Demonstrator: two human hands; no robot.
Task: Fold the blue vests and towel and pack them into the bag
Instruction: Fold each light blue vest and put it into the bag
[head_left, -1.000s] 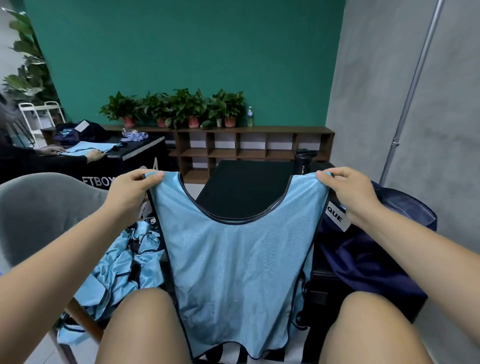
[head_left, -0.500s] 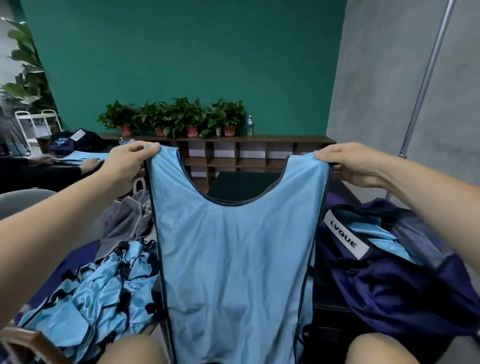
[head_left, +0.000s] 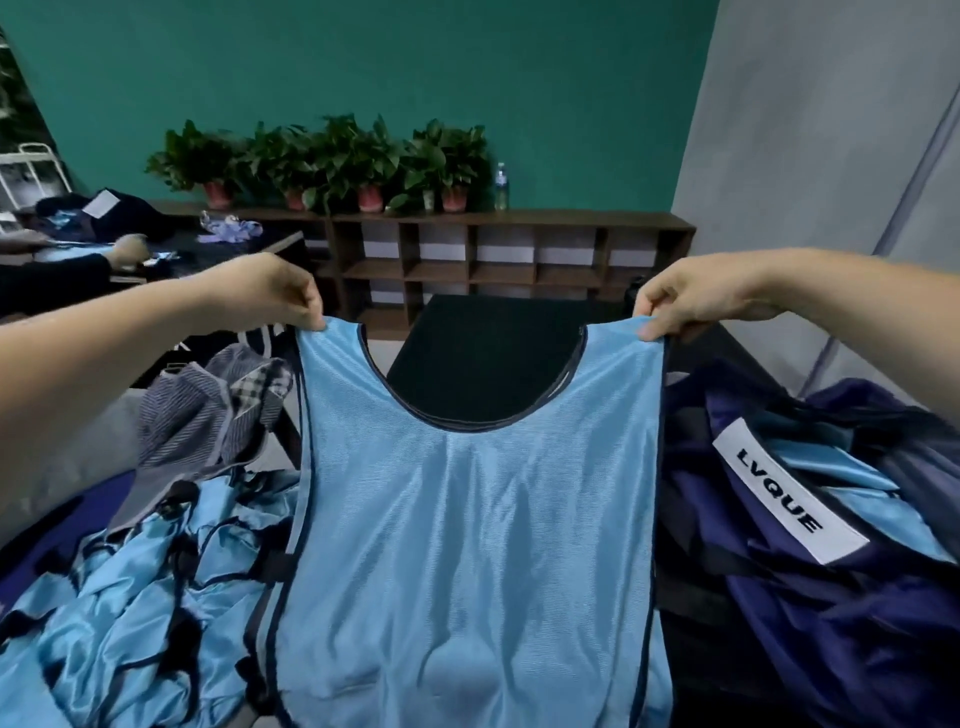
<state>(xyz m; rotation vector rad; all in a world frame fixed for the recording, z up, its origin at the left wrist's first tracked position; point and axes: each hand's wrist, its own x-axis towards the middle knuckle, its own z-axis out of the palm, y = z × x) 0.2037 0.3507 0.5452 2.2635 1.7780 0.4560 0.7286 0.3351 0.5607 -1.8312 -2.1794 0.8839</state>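
I've lifted the vest (head_left: 467, 519) higher beside the bag (head_left: 841, 623); left grip (head_left: 265, 291) and right grip (head_left: 696, 296) pinch its shoulders, ready for folding.

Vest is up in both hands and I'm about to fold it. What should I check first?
1. Left hand pinches one shoulder of the vest: ok.
2. Right hand pinches the other shoulder: ok.
3. Vest spread flat between the hands, no twist: ok.
4. Bottom hem hanging free: cannot tell, it runs below the frame.
5. Bag open, with light blue cloth showing inside: ok.
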